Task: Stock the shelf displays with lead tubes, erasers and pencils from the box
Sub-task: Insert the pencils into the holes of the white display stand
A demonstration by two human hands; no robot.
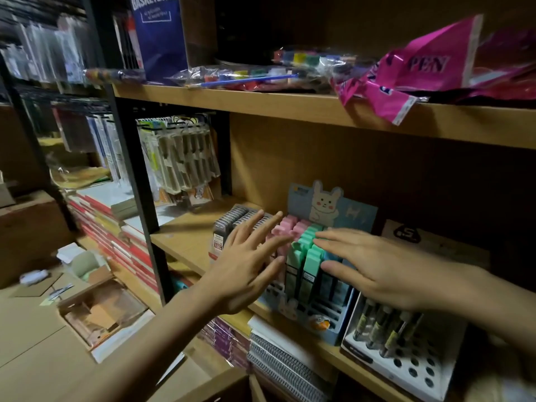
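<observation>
Lower left of the frame: an opened cardboard box (101, 311) lies on the floor, its flaps spread; what stock remains inside cannot be told.

Centre left: a grey display of lead tubes (232, 224) stands on the middle wooden shelf (185, 242), its rows packed full. Your left hand (246, 265) reaches in over it, fingers straight and spread, holding nothing, fingertips at the pink items beside it.

Centre: the blue rabbit display (330, 323) holds pink, mint and blue items (304, 248) in its upper rows, likely erasers or tube cases; the front slots near the lower edge stand empty, so this display looks only partly filled.

Centre right: your right hand (374, 271) lies flat above the mint and blue rows, fingers extended and close together, pinching nothing; whether it presses them down cannot be told.

Lower right: the white tray (412, 369) carries a few pencils (385, 329) in its back holes, with many front holes open. Judged so, the leads appear done; the rabbit display and pencils remain.
</observation>
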